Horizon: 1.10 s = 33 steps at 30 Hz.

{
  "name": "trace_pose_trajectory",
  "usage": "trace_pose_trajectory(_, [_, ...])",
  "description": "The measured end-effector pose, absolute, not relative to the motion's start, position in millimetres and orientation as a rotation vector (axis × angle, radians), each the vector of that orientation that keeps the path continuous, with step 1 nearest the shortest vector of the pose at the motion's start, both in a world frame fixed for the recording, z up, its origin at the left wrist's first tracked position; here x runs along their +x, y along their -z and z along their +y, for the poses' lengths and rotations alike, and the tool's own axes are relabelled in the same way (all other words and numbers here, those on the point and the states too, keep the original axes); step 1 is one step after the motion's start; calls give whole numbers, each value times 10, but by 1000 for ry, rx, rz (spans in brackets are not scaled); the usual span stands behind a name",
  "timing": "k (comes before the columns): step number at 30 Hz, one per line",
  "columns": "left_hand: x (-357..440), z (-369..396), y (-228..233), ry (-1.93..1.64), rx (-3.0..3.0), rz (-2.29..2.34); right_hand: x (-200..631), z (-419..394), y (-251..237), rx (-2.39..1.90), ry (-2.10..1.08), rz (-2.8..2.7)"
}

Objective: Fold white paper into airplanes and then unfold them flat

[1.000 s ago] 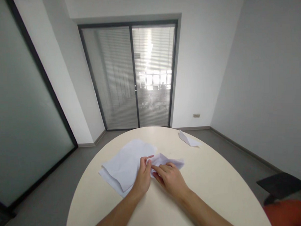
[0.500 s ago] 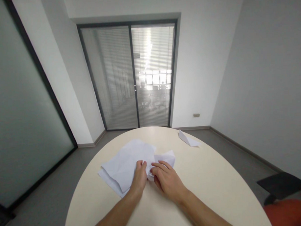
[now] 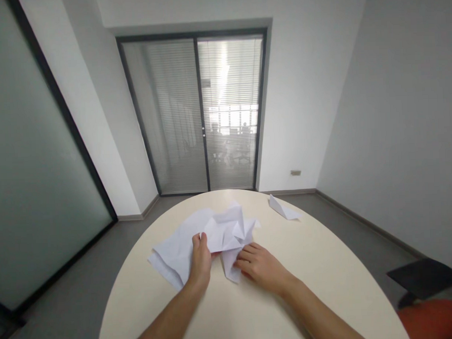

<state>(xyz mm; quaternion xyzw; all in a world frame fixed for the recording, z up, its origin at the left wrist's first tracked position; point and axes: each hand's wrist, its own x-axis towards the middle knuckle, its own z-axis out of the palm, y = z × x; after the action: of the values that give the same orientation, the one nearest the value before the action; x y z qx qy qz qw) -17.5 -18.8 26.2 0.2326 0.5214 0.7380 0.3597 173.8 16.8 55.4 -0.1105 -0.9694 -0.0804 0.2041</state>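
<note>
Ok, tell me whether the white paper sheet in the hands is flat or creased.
Creased: the white paper sheet stands up in ridges above the round cream table, pinched by the left hand and right hand.

Plenty of open tabletop (image 3: pixel 326 275) on the right half of the frame, bare from the right hand (image 3: pixel 261 266) out to the rim, so a hand could slide through there freely. Only thing up that way is a small folded paper (image 3: pixel 283 208) near the far edge, upper right of centre, well apart from everything else. Centre is crowded: the crumpled sheet (image 3: pixel 230 228) sticks up between both hands, touching them. Left of the left hand (image 3: pixel 199 257), flat sheets (image 3: pixel 173 253) cover the surface out toward the rim, low enough to pass over. The near strip at the bottom is taken by both forearms.
</note>
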Motion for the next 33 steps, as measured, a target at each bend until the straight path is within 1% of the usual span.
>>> trace_pose_trajectory(6, [-274, -169, -413, -1917, 373, 1141, 1861, 235, -582, -345, 159, -2617])
trace_pose_trajectory(11, [-471, -123, -456, -1954, 401, 1052, 2016, 289, -634, -370, 167, -2573])
trace_pose_trajectory(16, [-644, -106, -486, -2054, 455, 1150, 2142, 340, -683, -329, 196, -2528])
trace_pose_trajectory(26, [-852, -58, -428, -2083, 613, 1244, 2200, 312, -737, -247, 115, -2448])
trace_pose_trajectory(30, [-823, -76, -445, -1996, 743, 1280, 2155, 270, -701, -361, 74, -2352])
trace_pose_trajectory(33, [-739, -110, -475, -1945, 839, 1294, 2110, 231, -726, -501, 143, -2219])
